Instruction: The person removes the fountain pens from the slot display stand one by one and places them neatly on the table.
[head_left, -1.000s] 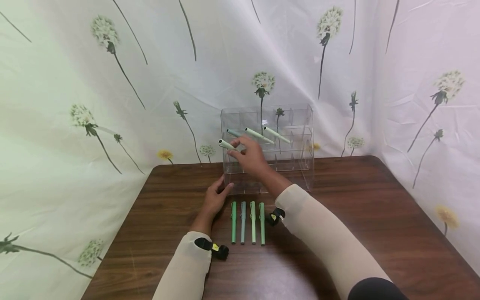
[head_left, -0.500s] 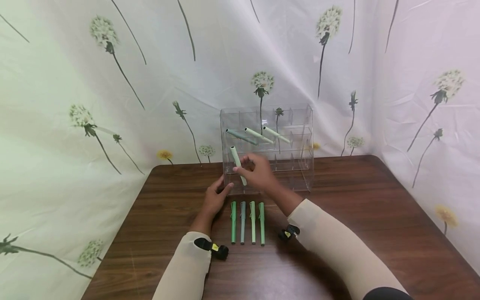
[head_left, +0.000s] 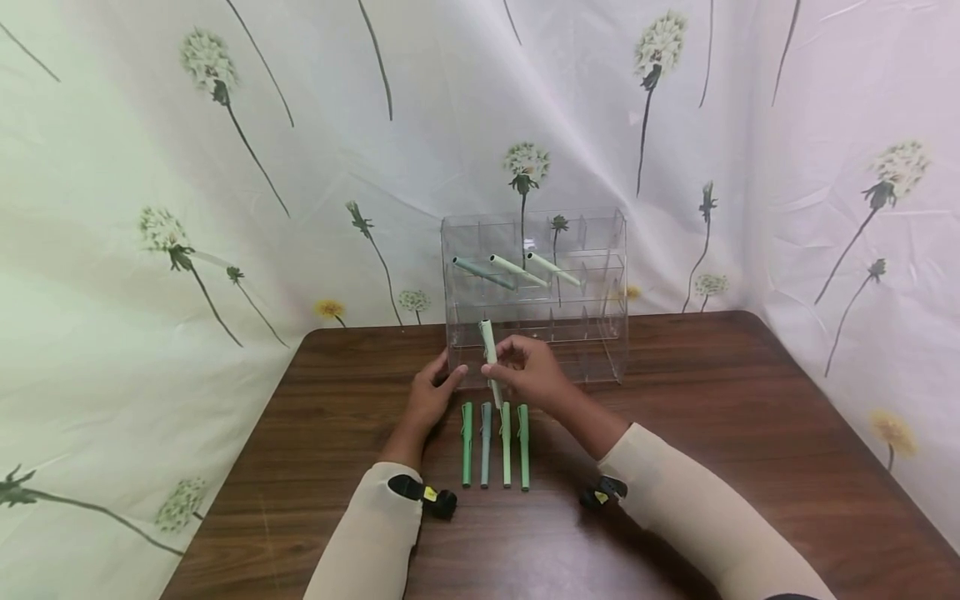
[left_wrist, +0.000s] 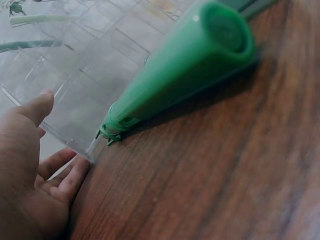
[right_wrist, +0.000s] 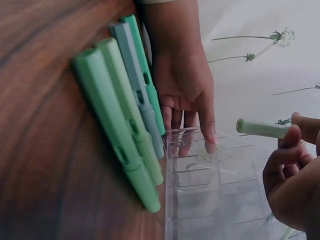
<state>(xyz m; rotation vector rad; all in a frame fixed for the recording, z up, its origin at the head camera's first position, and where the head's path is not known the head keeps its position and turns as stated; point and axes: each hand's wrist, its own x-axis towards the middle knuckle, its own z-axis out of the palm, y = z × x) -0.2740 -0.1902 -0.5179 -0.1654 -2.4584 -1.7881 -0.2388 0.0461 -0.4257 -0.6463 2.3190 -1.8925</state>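
Note:
Upright in front of the tablecloth-like backdrop stands a clear tiered organizer (head_left: 585,358). My left hand (head_left: 429,404) grips its lower left corner, thumb on the front and fingers round the side. Between thumb and fingers, my right hand (head_left: 536,371) pinches a pale green pen (head_left: 487,337), nearly upright, in front of the lowest tier. Below it several pens lie side by side on the table: a bright green pen (head_left: 467,446), a blue-grey pen (head_left: 486,446), a light green pen (head_left: 506,446) and a mid-green pen (head_left: 524,447). In the right wrist view the held pen (right_wrist: 262,128) points toward the left hand.
Leaning in an upper tier of the organizer are a grey-green pen (head_left: 483,273) and two pale green pens (head_left: 519,272) (head_left: 555,270). The dark wooden table (head_left: 712,400) ends at a white floral curtain (head_left: 420,183) behind and at both sides.
My right hand has come down and toward me from the organizer's upper tiers, with the pale green pen turning from slanted to nearly upright. My left hand has stayed at the corner.

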